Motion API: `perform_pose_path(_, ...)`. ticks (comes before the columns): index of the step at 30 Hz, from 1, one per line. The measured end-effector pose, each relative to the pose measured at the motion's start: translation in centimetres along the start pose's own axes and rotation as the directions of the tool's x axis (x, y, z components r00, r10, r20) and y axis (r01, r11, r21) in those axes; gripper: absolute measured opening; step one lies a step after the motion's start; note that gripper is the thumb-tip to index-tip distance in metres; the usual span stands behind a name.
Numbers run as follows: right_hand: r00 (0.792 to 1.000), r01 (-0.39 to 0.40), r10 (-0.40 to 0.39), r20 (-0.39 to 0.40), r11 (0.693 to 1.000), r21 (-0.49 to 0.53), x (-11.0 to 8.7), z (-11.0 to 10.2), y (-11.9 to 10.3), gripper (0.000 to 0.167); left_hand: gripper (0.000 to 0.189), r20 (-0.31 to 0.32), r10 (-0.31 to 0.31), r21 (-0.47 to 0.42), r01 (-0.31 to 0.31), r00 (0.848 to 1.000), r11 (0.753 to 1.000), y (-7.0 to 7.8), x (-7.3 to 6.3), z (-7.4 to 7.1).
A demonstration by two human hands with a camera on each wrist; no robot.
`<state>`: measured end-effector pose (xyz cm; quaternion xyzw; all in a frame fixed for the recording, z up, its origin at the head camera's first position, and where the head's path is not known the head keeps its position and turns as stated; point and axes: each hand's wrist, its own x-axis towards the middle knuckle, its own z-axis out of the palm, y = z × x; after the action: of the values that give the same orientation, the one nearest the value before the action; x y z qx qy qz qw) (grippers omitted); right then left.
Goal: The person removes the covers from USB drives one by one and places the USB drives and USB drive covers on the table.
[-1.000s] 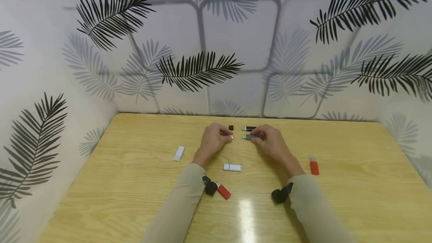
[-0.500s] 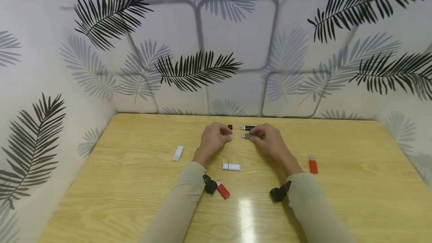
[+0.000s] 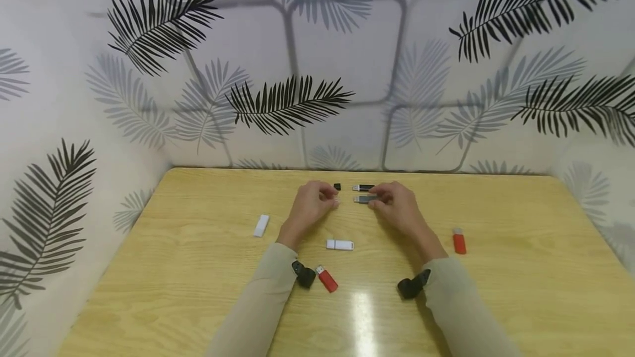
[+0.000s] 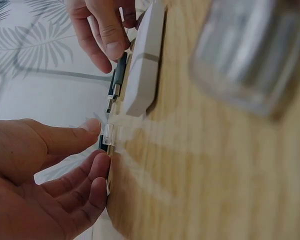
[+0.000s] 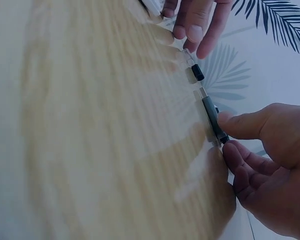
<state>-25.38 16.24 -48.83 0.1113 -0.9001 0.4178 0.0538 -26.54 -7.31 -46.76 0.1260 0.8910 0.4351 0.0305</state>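
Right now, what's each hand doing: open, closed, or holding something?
Left hand: at the clear cap; whether it grips it can't be told.
Right hand: closed, pinching the gray stick.

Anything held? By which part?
Right hand: grey stick, pinched toward the end away from its plug. Left hand: by clear cap; can't tell if gripped.
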Motion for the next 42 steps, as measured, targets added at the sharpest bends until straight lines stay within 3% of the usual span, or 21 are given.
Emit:
perform_pose_path(9,0.999,-0.005,0.008,-0.039,0.996,0.084,-2.0,-0.3,0.1,0.023,0.023,0.009,-0.021,-0.068,0.021,1.000,0.997,0.2,-2.0,-0.6)
perform_pose_path(17,0.999,-0.029,0.032,-0.026,0.994,0.107,-4.1,-1.1,0.2,0.028,0.024,0.008,0.001,-0.126,0.000,1.000,0.992,0.2,-3.5,-1.0)
perform_pose_path(32,0.999,-0.027,0.024,0.026,0.991,0.134,-5.5,-1.4,-1.8,0.032,0.023,-0.096,0.093,-0.172,-0.109,0.991,0.979,0.2,-5.8,-1.9)
perform_pose_path(37,0.999,-0.027,0.025,0.023,0.991,0.131,-5.8,-1.1,-2.3,0.033,0.023,-0.115,0.095,-0.172,-0.114,0.989,0.979,0.1,-6.5,-2.2)
perform_pose_path(42,1.000,0.022,-0.024,0.016,0.992,0.123,-5.9,-0.7,-2.8,0.032,0.022,-0.131,0.090,-0.155,-0.110,0.987,0.982,-0.3,-7.2,-2.5)
